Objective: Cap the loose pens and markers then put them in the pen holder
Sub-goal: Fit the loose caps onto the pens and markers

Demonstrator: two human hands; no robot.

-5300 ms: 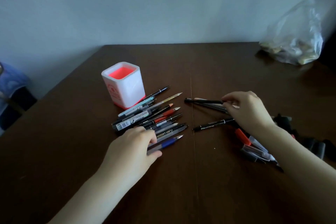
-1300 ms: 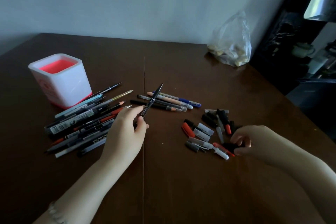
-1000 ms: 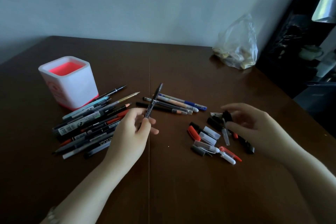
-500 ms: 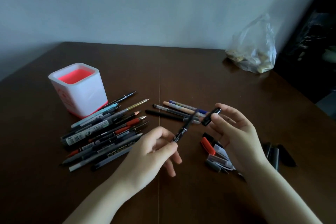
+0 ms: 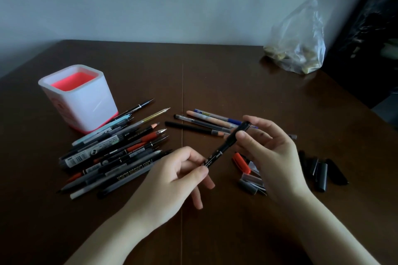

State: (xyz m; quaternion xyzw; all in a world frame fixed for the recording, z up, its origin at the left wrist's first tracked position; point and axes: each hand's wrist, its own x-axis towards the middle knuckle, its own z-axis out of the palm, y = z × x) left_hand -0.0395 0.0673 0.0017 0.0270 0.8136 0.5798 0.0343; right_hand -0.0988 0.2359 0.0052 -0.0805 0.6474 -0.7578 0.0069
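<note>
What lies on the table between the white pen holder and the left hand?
The head view shows a pile of loose pens lying between the pen holder and the left hand, which holds a black pen.

A white pen holder [image 5: 79, 101] with a red inside stands upright on the brown table [image 5: 215, 75]. A heap of pens [image 5: 112, 153] begins just beside its base, spreading right and toward the person. Farther right of the holder, the left hand [image 5: 172, 180] pinches the low end of a tilted black pen [image 5: 221, 150]. The right hand [image 5: 273, 155] pinches the cap [image 5: 244, 127] at its high end. More pens [image 5: 204, 123] lie level with the holder's base. Loose caps [image 5: 318, 172] lie farthest right, and a plastic bag [image 5: 299, 49] sits behind them.
</note>
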